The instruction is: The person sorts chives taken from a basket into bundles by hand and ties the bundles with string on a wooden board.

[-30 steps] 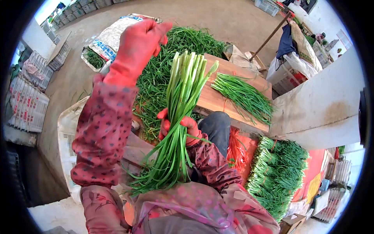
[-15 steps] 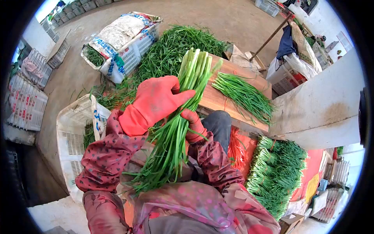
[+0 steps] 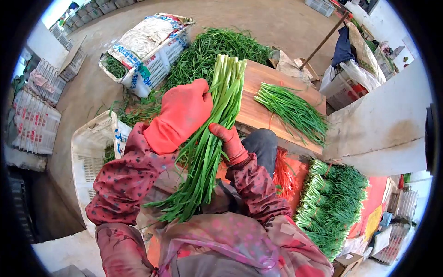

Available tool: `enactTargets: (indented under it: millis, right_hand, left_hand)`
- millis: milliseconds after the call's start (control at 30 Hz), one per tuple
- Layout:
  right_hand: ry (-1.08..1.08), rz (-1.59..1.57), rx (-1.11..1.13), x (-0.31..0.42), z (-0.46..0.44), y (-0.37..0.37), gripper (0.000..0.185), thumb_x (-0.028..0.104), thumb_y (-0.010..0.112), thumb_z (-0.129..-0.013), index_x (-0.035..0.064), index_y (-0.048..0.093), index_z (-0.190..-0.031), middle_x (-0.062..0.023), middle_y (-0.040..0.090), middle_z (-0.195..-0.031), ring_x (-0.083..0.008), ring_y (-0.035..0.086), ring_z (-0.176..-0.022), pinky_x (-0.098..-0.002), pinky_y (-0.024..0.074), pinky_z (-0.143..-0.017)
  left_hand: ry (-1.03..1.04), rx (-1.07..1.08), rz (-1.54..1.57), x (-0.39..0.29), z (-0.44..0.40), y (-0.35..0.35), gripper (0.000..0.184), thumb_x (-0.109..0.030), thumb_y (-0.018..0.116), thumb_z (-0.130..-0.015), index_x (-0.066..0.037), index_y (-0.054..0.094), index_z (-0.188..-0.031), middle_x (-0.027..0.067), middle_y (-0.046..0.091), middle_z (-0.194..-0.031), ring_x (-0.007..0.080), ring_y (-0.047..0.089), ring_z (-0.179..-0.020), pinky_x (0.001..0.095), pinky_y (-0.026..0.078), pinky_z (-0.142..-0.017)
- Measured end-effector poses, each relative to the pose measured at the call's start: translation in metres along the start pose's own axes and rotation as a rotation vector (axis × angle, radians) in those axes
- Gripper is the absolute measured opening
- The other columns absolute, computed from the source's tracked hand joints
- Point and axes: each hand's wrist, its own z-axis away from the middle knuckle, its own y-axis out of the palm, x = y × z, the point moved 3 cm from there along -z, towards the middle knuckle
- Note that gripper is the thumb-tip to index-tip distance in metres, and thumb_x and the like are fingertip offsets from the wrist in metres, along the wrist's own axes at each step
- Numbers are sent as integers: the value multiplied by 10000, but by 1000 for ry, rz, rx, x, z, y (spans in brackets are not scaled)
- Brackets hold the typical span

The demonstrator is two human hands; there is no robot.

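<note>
A thick bunch of garlic chives (image 3: 226, 92) stands tilted in front of me, pale cut ends at the top and green leaves drooping over my lap. My right hand (image 3: 229, 144), in a red glove, is wrapped round the bunch at its middle, thumb across the front. Against the upper left side of the stems, my left hand (image 3: 184, 113) in a longer red rubber glove has its fingers curled in on the chives' edge; its fingertips are partly hidden. A smaller bunch of chives (image 3: 290, 111) lies on the wooden board (image 3: 258, 111) beyond my right hand.
Loose greens (image 3: 217, 44) are heaped behind the board. White crates stand at left, one covered (image 3: 152, 37) and one nearer (image 3: 85, 157). Tied chive bundles (image 3: 330, 203) sit at right beside red strips (image 3: 285, 175). A white wall (image 3: 383, 134) juts in at right.
My left thumb, earlier stretched across the front of the stems, has drawn back to their left side with the fingers curled. The bunch stands more upright, and its tops look more even.
</note>
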Motion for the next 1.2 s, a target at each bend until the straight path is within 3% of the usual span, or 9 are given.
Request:
enactTargets:
  millis: [100, 300, 533, 667, 733, 833, 933, 1033, 1200]
  right_hand:
    - [35, 9, 28, 2, 1, -3, 363, 224, 656, -813, 14, 601, -1104, -59, 664, -957, -157, 636, -816, -315, 519, -745]
    - [4, 101, 68, 7, 0, 6, 486, 330, 638, -796, -32, 581, -1116, -96, 656, -921, -203, 650, -758, -331, 532, -706]
    - [48, 86, 160, 3, 6, 8, 618, 401, 676, -747, -36, 556, -1166, -97, 638, -915, -196, 648, -774, -333, 531, -730]
    - [69, -47, 154, 26, 22, -1, 537, 323, 667, -745, -22, 572, -1145, -101, 646, -915, -198, 653, -778, -325, 541, -712]
    - [-3, -77, 101, 70, 34, -10, 648, 420, 658, -735, -34, 538, -1181, -109, 632, -879, -211, 649, -762, -340, 550, -695]
    - [-264, 100, -48, 157, 50, -65, 706, 505, 629, -769, -50, 530, -1192, -99, 631, -871, -198, 637, -762, -337, 538, -705]
    - [-418, 428, -249, 267, 77, -110, 667, 456, 619, -803, -66, 519, -1207, -77, 634, -862, -192, 631, -758, -330, 535, -723]
    - [-367, 662, -311, 358, 106, -132, 529, 343, 613, -849, -69, 541, -1172, -91, 650, -878, -209, 652, -785, -333, 539, -737]
    - [-469, 1217, -701, 415, 116, -168, 316, 162, 739, -781, -19, 634, -1017, -94, 681, -905, -196, 664, -795, -317, 532, -743]
  left_hand:
    - [-41, 20, 103, 2, -2, -3, 89, -157, 607, -788, -68, 604, -781, 150, 623, -700, 354, 625, -684, 458, 479, -595]
    - [356, -238, -160, -4, -22, -25, 117, -126, 584, -789, -73, 545, -693, 126, 559, -631, 322, 585, -604, 423, 448, -529]
    - [527, -395, -356, 17, -65, -40, 88, -139, 578, -773, -85, 556, -707, 115, 573, -643, 307, 583, -576, 419, 457, -519]
    - [39, -263, -559, 83, -100, -52, 178, -252, 539, -854, -95, 588, -920, 140, 656, -840, 361, 636, -769, 459, 500, -647]
    - [-178, -65, -501, 115, -101, -51, 417, -333, 569, -846, -111, 564, -1199, 191, 647, -1043, 353, 630, -951, 455, 499, -801]
    - [-337, 86, -294, 172, -75, -19, 665, -463, 647, -768, -94, 500, -1301, 174, 643, -1095, 328, 614, -1027, 419, 475, -882]
    - [-453, 244, 115, 234, -32, 33, 631, -387, 670, -783, -46, 499, -1287, 155, 662, -1005, 247, 656, -824, 357, 509, -743]
    - [-609, 398, 434, 249, 23, 66, 551, -317, 658, -817, -12, 509, -1251, 102, 664, -905, 152, 620, -626, 286, 488, -552]
    - [-923, 526, 778, 249, 96, 116, 439, -282, 603, -881, -52, 512, -1244, 107, 658, -961, 176, 644, -624, 286, 508, -529]
